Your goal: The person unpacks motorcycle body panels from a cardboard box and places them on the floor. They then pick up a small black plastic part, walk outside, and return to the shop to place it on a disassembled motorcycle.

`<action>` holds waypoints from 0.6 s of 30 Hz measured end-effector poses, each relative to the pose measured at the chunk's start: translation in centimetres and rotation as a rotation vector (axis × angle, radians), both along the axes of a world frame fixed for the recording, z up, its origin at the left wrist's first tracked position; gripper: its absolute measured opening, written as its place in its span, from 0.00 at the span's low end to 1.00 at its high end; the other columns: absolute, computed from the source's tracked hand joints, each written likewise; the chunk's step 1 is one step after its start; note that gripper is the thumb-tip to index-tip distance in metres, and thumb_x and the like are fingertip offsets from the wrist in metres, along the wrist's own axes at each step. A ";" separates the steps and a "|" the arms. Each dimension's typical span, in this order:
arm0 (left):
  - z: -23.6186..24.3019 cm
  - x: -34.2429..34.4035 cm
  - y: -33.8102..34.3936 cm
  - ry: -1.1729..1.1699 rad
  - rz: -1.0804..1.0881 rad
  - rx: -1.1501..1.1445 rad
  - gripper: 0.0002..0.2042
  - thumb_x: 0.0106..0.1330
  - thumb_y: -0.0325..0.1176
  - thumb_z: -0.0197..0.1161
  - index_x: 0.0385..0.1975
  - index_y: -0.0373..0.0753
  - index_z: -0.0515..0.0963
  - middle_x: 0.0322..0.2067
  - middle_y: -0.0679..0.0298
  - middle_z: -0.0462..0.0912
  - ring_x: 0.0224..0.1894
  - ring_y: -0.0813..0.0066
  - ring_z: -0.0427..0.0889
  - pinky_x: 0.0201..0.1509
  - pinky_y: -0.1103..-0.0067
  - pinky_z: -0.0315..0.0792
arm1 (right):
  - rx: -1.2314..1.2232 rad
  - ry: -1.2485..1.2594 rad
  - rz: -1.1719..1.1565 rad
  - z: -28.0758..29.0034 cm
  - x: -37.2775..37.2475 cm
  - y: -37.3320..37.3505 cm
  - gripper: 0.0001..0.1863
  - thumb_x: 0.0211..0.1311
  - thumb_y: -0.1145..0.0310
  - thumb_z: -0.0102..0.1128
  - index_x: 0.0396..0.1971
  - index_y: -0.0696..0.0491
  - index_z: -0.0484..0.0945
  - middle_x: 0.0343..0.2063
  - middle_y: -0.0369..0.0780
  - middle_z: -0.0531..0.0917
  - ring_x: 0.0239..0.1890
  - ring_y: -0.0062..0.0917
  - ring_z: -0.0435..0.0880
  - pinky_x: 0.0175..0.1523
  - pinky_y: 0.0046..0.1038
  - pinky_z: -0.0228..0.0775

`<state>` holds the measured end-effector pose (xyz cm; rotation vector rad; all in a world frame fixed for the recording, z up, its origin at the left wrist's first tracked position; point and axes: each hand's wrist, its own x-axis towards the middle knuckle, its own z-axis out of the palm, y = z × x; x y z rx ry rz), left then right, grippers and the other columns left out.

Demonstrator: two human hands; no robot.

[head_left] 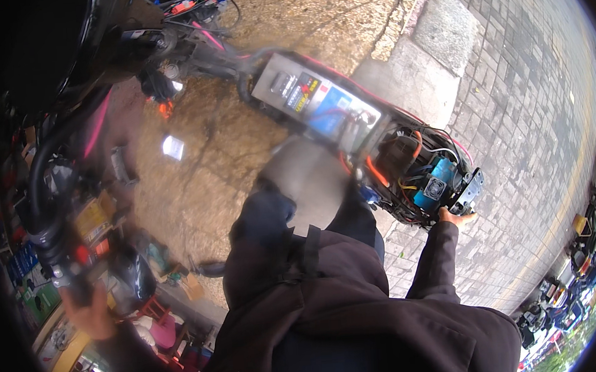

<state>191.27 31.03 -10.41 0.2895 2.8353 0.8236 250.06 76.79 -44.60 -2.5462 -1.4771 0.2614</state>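
At the lower left, my left hand (pixel 91 314) is wrapped round the black handlebar grip (pixel 75 283), though motion blurs its fingers. My right hand (pixel 456 218) grips a metal bracket (pixel 473 189) at the tail of a stripped electric scooter; its far fingers are hidden. Between my arms runs the scooter's bare body, with a labelled battery case (pixel 320 105) in the middle. Behind the case, in the open rear bay, are a blue box with a small fan (pixel 436 187), orange cables (pixel 378 172) and a tangle of other wires.
Stained concrete (pixel 193 172) lies left of the scooter, grey brick paving (pixel 519 87) right. Boxes and loose goods (pixel 96 217) crowd the left side, near a red stool (pixel 156 310). A white piece (pixel 173 148) lies on the concrete. Parked vehicles (pixel 562 306) line the far right.
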 end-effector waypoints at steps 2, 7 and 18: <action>-0.1 0.3 0.2 0.046 0.058 -0.038 0.27 0.51 0.22 0.64 0.55 0.31 0.69 0.44 0.60 0.77 0.41 0.75 0.76 0.47 0.80 0.70 | -0.065 -0.115 -0.004 0.3 -0.5 -0.1 0.67 0.27 0.69 0.75 0.69 0.49 0.38 0.52 0.57 0.73 0.52 0.47 0.77 0.61 0.39 0.66; -1.2 1.6 0.5 -0.022 0.322 0.057 0.26 0.52 0.19 0.63 0.55 0.31 0.68 0.42 0.65 0.75 0.37 0.81 0.73 0.39 0.85 0.69 | -0.129 -0.043 -0.064 1.8 -3.7 -1.0 0.65 0.28 0.71 0.74 0.69 0.49 0.38 0.50 0.57 0.75 0.52 0.47 0.77 0.61 0.38 0.66; -2.3 -3.3 -2.2 0.043 0.080 0.179 0.32 0.54 0.19 0.62 0.62 0.28 0.60 0.51 0.57 0.74 0.50 0.73 0.74 0.56 0.80 0.66 | -0.122 -0.068 -0.066 3.7 -13.7 -4.8 0.65 0.31 0.75 0.73 0.68 0.50 0.35 0.53 0.54 0.72 0.52 0.40 0.78 0.59 0.34 0.70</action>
